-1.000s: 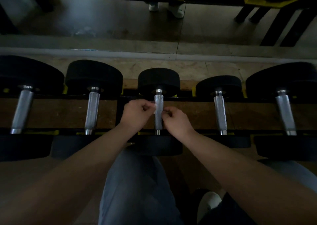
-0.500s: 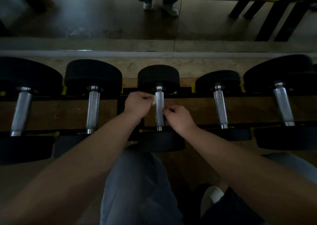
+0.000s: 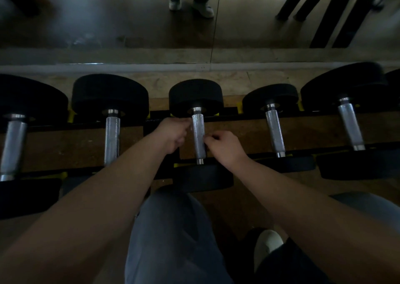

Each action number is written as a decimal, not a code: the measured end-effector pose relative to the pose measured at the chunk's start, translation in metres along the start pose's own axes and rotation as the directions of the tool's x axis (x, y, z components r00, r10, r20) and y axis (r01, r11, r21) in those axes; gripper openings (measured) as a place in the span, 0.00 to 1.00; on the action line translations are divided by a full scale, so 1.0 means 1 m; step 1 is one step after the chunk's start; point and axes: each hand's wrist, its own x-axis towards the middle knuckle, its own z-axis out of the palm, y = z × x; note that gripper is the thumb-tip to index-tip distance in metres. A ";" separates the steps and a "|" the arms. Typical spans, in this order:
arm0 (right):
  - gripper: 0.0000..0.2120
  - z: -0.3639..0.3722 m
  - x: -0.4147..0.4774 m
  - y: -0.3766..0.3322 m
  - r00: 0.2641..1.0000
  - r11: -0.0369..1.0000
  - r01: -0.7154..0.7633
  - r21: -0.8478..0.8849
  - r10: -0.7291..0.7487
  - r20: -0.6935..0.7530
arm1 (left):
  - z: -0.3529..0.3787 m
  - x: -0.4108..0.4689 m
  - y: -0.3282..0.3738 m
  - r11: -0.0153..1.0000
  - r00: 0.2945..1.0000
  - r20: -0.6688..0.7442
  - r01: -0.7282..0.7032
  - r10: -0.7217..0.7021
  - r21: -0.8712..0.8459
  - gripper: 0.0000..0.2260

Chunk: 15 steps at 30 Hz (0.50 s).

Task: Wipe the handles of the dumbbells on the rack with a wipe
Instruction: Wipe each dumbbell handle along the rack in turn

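Five black dumbbells with silver knurled handles lie side by side on the rack (image 3: 238, 130). Both my hands are at the middle dumbbell's handle (image 3: 198, 136). My left hand (image 3: 173, 134) sits against the handle's left side, fingers curled, pinching a small pale bit of wipe (image 3: 191, 128) that barely shows. On the handle's right side, slightly nearer to me, is my right hand (image 3: 225, 147). Its fingertips are curled and pinched against the handle. Most of the wipe is hidden in the dim light.
Neighbouring handles stand to the left (image 3: 112, 138) and right (image 3: 275, 132), with larger dumbbells at both ends. A mirror (image 3: 129, 24) behind the rack reflects the floor and white shoes. My knees and a white shoe (image 3: 268, 244) are below the rack.
The hands stay on the middle handle with only a small shift. The white wipe seen between them earlier is now mostly hidden. The view has tilted slightly.
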 end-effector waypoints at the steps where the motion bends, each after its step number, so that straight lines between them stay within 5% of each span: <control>1: 0.09 0.000 0.000 0.001 1.000 1.000 -0.002 0.013 0.002 -0.009 | -0.001 -0.001 0.002 1.000 1.000 0.000 -0.017 0.017 0.001 0.06; 3: 0.11 0.000 0.001 0.003 0.999 0.999 0.004 0.040 -0.003 -0.039 | -0.008 -0.009 0.002 0.972 0.998 0.033 -0.054 0.048 0.229 0.07; 5: 0.13 0.001 0.002 0.003 0.998 0.998 0.001 0.061 0.003 -0.063 | -0.013 -0.021 -0.002 0.810 0.987 0.157 -0.078 -0.018 0.581 0.05; 7: 0.13 0.001 0.004 0.004 0.998 0.998 -0.010 0.055 0.013 -0.056 | -0.015 -0.030 -0.008 0.673 0.962 0.230 -0.074 -0.145 0.736 0.05; 9: 0.13 0.001 0.004 0.003 0.999 0.998 -0.023 0.055 0.025 -0.040 | -0.014 -0.029 -0.010 0.735 0.963 0.213 -0.024 -0.165 0.678 0.04; 12: 0.13 0.001 0.004 0.003 0.999 0.999 -0.021 0.043 0.023 -0.039 | -0.010 -0.020 -0.009 0.941 0.988 0.100 0.079 -0.118 0.330 0.06; 15: 0.11 0.000 0.002 0.002 1.000 0.999 -0.003 0.038 0.005 -0.030 | -0.004 -0.014 -0.006 0.996 0.995 0.053 0.080 -0.082 0.037 0.06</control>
